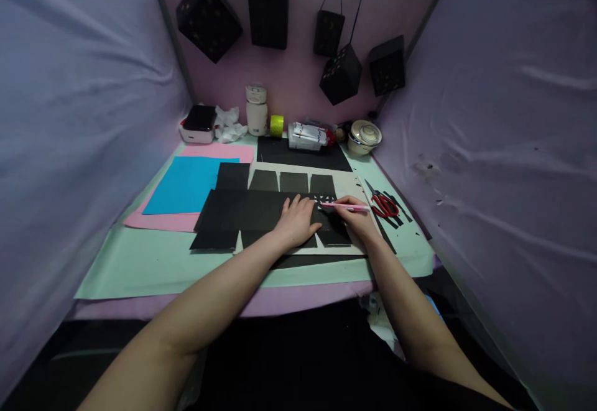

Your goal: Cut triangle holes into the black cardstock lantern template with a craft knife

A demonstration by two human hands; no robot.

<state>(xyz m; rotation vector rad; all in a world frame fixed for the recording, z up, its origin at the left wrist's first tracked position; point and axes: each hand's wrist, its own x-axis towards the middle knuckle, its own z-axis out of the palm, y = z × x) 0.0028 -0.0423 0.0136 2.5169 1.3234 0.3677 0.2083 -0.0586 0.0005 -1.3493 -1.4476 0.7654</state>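
Note:
A black card cutout [247,209] with flaps along its long sides lies flat on a white board [345,181]. My left hand [296,221] rests on the card with its fingers spread, pressing it down. My right hand [357,219] grips a slim pink craft knife [352,207], its tip on the card just right of my left fingertips. Small white triangular openings [325,199] show in the card near the tip. The blade itself is too small to make out.
Red-handled scissors [385,204] and black paper scraps lie at the right. Blue sheets [181,184] and pink sheets [135,218] are at the left. Behind stand a white bottle [257,115], yellow tape [277,126] and a lidded pot [364,137]. Black boxes [342,75] hang above.

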